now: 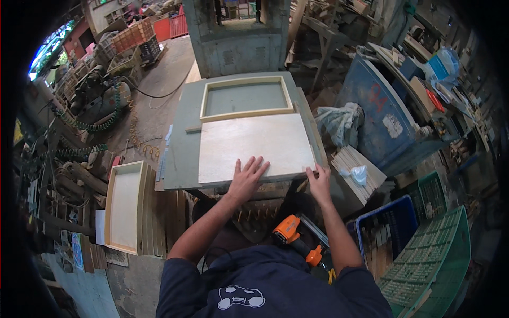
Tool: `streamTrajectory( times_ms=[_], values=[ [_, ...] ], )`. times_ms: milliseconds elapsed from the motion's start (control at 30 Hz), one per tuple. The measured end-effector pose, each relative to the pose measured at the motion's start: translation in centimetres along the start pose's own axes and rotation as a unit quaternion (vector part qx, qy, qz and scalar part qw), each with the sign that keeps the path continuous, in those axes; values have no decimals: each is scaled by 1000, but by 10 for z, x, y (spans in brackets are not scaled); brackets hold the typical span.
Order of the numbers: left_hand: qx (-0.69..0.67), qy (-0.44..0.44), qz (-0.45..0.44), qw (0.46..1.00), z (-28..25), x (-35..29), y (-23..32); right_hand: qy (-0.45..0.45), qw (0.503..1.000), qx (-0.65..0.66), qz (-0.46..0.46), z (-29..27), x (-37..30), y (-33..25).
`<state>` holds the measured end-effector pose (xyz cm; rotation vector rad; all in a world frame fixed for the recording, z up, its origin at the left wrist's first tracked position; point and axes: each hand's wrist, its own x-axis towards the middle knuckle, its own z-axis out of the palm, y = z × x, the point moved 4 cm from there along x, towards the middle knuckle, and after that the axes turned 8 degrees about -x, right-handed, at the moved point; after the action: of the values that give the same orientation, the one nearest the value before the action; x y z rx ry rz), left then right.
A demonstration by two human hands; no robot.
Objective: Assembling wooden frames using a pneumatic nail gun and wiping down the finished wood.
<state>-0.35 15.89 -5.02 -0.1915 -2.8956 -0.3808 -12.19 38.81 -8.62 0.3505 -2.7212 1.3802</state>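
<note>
The left hand [245, 181] is lying spread, gripping nothing, on the pale panel [252, 140] on the worktable [181, 161], the right hand [319, 185] is touching its near right corner, grip unclear, finished-looking trays [124, 209] are standing leftward, and one frame [244, 80] is lacking a panel.

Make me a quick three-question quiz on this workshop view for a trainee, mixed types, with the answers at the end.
1. Which hand lies with fingers spread on top of the pale panel: A, left; B, right; C, neither?
2. True or false: the rectangular wooden frame on the table lies between the pale panel and the person.
3. Fill in: the power tool has a bright ____ casing.

Key: 1. A, the left hand. 2. False; the rectangular wooden frame lies beyond the panel on the table. 3. Orange.
</note>
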Motion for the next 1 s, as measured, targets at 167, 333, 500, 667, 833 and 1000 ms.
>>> streamTrajectory(
  times_ms=[167, 333, 500, 667, 833, 1000],
  values=[
    [-11, -3, -11, 1000, -2, -21, -7, 49, 998, 0, 26, 6, -42, -14],
    [-32, -17, 8, 999, -16, -63, -19, -143, 911, 306, 237, 24, -78, -7],
    [-19, -38, -11, 999, -34, -101, -24, -311, 848, 321, 284, 24, -114, -32],
    [-6, -22, -36, 999, -46, -135, -16, -418, 795, 326, 295, 6, -165, -54],
    [-15, -42, 3, 999, -52, -125, -7, -462, 729, 347, 367, -1, -222, -63],
    [11, -19, 46, 999, -41, -84, -11, -400, 685, 449, 412, 17, -234, -88]
  ],
)
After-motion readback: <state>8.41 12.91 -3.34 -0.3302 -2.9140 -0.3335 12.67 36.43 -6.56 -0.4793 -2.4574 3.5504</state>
